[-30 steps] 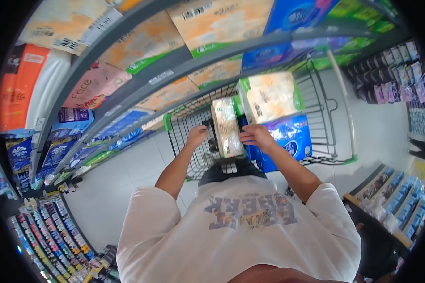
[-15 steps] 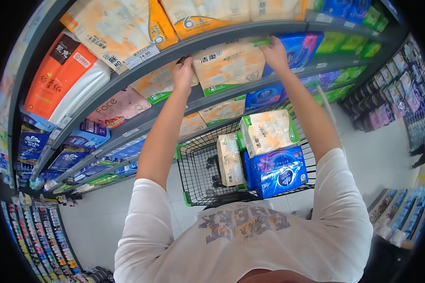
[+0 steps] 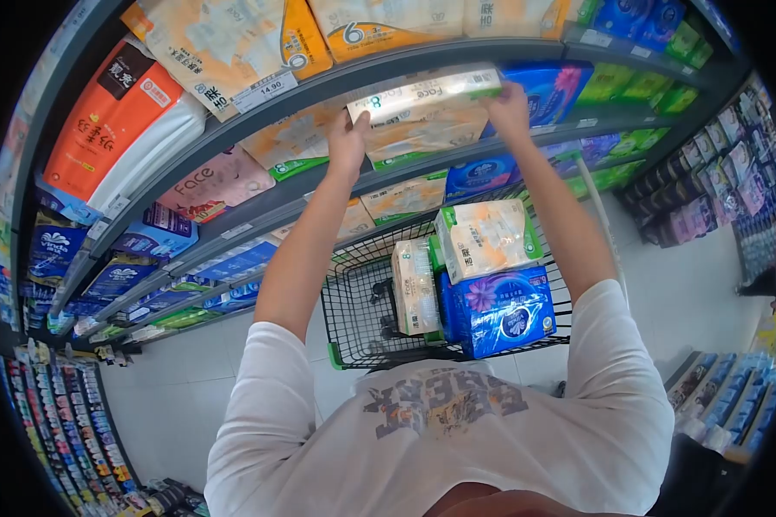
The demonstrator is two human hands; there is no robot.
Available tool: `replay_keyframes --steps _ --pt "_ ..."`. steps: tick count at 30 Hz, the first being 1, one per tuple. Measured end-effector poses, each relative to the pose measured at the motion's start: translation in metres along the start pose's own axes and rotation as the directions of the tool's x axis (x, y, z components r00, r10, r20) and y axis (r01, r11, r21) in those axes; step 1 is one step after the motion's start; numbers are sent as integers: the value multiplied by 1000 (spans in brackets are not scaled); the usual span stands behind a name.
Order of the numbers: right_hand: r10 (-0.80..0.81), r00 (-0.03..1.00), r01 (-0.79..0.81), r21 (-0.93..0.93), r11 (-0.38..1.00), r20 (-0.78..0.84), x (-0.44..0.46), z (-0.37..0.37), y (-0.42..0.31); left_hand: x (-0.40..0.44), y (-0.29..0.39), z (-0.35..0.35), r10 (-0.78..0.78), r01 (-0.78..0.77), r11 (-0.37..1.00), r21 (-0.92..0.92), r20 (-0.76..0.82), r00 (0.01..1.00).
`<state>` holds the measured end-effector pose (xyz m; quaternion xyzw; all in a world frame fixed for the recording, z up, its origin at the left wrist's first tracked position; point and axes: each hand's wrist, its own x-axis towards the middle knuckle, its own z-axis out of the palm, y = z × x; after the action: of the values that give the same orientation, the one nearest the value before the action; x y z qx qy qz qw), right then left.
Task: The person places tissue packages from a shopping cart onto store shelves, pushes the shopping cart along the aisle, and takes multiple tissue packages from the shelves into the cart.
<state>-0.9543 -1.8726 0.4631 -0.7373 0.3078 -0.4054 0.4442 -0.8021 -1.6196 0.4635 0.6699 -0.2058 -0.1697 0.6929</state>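
A cream-and-orange pack of facial tissues (image 3: 431, 92) is tipped at the shelf, its narrow printed side facing up. My left hand (image 3: 348, 146) grips the left end of this pack, thumb at its lower corner. At the opposite end, my right hand (image 3: 506, 114) has its fingers closed on the green-edged corner. Behind and beneath lies a similar pack (image 3: 431, 138), partly covered by the held one. Just right of my right hand sits a blue tissue pack (image 3: 547, 90). Another cream pack (image 3: 289, 138) rests on the shelf left of my left hand.
Below my arms stands a black wire shopping cart (image 3: 353, 297). It carries cream tissue packs (image 3: 489, 234) and a blue Vinda pack (image 3: 509, 312). An overhanging shelf edge (image 3: 319, 79) runs above my hands. At right are hanging goods (image 3: 707, 164) and a display (image 3: 720, 392).
Between my hands the tissue pack has tilted, so its narrow side now shows where its broad front faced me before. My left hand has shifted slightly right and down.
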Motion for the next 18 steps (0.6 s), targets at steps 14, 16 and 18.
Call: replay_keyframes --steps 14,16,18 --pt "346 857 -474 318 821 382 -28 -26 54 -34 -23 -7 -4 -25 996 89 314 949" --pt "279 898 -413 435 800 340 -34 -25 51 -40 -29 -9 1 -19 998 60 287 958" --pt "258 897 -403 422 812 359 -41 -29 41 -45 -35 -15 72 -76 997 7 255 964"
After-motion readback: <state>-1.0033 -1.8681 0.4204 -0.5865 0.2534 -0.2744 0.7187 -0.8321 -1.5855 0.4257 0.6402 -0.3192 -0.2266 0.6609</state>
